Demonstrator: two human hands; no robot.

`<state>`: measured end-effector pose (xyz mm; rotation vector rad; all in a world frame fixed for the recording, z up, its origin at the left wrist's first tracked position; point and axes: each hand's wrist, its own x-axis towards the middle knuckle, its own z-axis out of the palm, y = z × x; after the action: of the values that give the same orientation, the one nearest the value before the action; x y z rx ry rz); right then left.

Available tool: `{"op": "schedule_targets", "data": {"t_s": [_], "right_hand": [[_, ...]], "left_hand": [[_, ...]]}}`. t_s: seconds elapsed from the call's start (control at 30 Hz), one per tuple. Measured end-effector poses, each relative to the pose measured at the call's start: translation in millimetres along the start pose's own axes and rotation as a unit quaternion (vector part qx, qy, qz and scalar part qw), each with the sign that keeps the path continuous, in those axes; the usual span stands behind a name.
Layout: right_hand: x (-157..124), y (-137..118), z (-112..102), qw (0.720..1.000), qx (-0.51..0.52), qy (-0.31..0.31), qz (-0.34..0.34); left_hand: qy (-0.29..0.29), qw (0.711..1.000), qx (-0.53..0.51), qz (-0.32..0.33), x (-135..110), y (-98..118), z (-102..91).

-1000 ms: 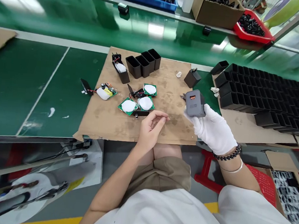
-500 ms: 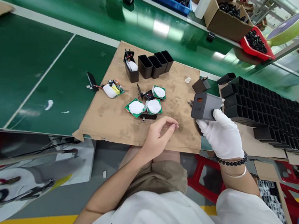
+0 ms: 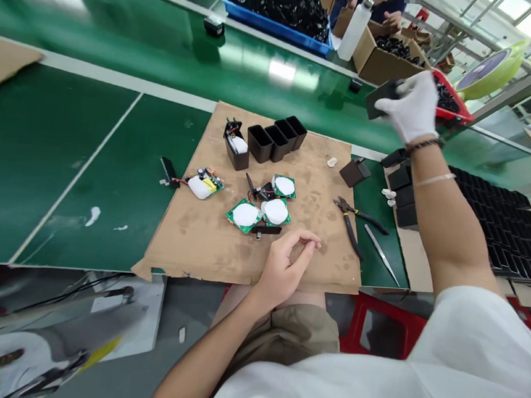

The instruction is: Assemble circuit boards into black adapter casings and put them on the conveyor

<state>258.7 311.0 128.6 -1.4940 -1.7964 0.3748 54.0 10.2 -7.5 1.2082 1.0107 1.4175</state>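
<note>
My right hand [image 3: 415, 107], in a white glove, is stretched out over the green conveyor and grips a black charger [image 3: 380, 99]. Bare, my left hand [image 3: 289, 257] rests at the cardboard's front edge, fingers curled and thumb tip by the forefinger, with nothing visible in it. Just beyond it lie green circuit boards [image 3: 244, 214] topped with white putty, along with a black end cap [image 3: 266, 229]. Farther back stand several open black cases [image 3: 260, 144] and a case with a board partly inside [image 3: 236, 153]. Another wired board [image 3: 205, 183] lies at left.
Pliers [image 3: 351, 219] and tweezers [image 3: 381, 254] lie at right, near rows of black cases [image 3: 500, 219]. A black charger [image 3: 354, 171] sits on the cardboard [image 3: 205, 249]. Across the conveyor [image 3: 166, 54] are a blue tray [image 3: 275, 28], a bottle [image 3: 355, 30] and a person's hand [image 3: 392, 21].
My right hand has carried the charger forward and up, from above the cardboard's right edge to over the conveyor. Pliers and tweezers have come into plain view. My left hand stays put.
</note>
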Motion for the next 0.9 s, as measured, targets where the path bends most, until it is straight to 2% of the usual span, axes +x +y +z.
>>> {"op": "schedule_targets", "data": {"t_s": [0.03,0.1,0.17,0.23,0.33,0.4,0.53,0.6,0.67,0.77,0.83,0.9], "right_hand": [[17,11,9,0.999,-0.033,0.015,0.020],[35,28,27,0.995,-0.085,-0.003,0.044],[38,37,39,0.989,-0.124,-0.048,0.058],[34,36,43,0.980,-0.164,-0.092,0.065],[28,17,41,0.968,-0.204,-0.145,0.036],[20,-5,46,0.959,-0.203,-0.195,-0.024],[-9,-50,80,0.921,-0.172,-0.318,-0.148],[-24,-66,99,0.910,-0.178,-0.338,-0.164],[-33,-74,109,0.912,-0.189,-0.327,-0.158],[-41,-76,96,0.918,-0.209,-0.303,-0.146],[-54,-78,71,0.919,-0.216,-0.295,-0.149],[-80,-85,41,0.919,-0.177,-0.308,-0.171]], "left_hand": [[0.003,1.000,-0.001,0.000,0,-1,0.3],[0.007,1.000,-0.007,-0.001,1,-2,0.7],[0.010,1.000,-0.009,-0.008,1,-2,0.8],[0.008,1.000,-0.006,-0.017,2,-1,0.5],[-0.006,1.000,0.006,-0.019,2,1,-0.1],[-0.014,1.000,0.011,-0.017,3,1,0.1],[-0.019,1.000,0.011,-0.001,3,0,1.1],[-0.021,1.000,0.015,0.013,1,0,-0.6],[-0.017,0.999,0.022,0.023,-7,0,-5.6],[0.011,0.999,0.035,0.031,-26,4,-19.8],[0.048,0.997,0.046,0.041,-42,8,-31.4],[0.081,0.994,0.046,0.056,-56,12,-41.7]]}}
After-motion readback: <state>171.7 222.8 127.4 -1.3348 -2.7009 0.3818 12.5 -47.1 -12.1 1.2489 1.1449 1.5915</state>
